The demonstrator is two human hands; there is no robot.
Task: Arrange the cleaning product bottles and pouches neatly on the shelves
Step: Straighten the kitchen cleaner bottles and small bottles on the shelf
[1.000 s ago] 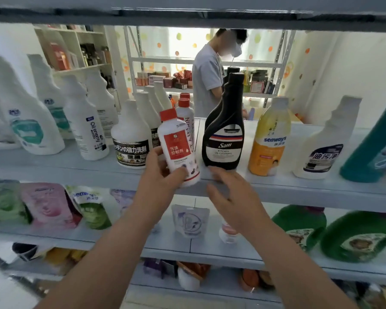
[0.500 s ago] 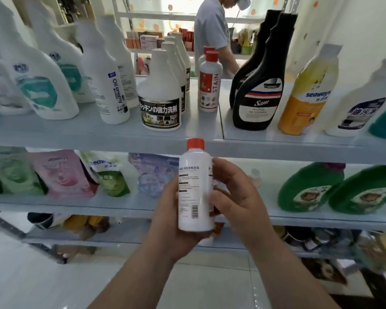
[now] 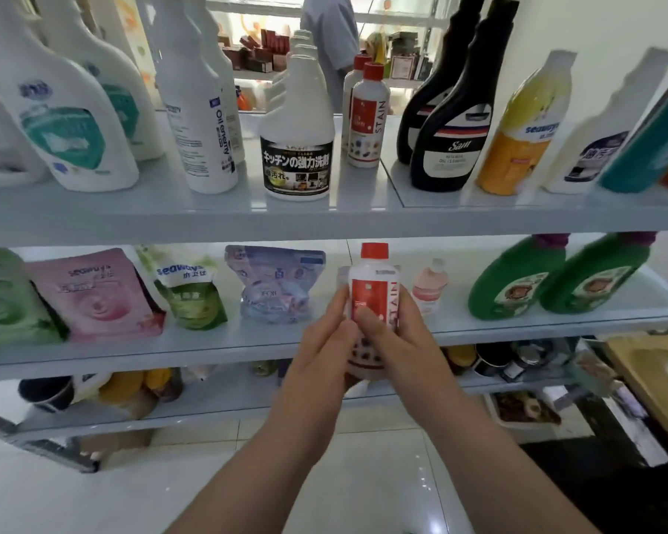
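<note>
Both the left hand (image 3: 324, 341) and right hand (image 3: 398, 341) grasp a small red-capped white plastic stain-remover bottle (image 3: 374, 287) before pale grey metal shelves (image 3: 324, 217) above a glossy white tiled floor (image 3: 93, 495).

Three small white plastic bottles with red caps (image 3: 368, 125): two upper centre, one lower centre. Two tall black bottles (image 3: 454, 148) and one yellow-orange bottle (image 3: 517, 159), upper right. Two green jugs (image 3: 513, 281), right. Four soft pouches (image 3: 93, 298), left.

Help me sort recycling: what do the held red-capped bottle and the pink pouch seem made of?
The red-capped bottle: likely opaque white plastic, smooth, slightly glossy, moulded red cap. The pink pouch: apparently flexible plastic film, glossy; it bulges and creases.
</note>
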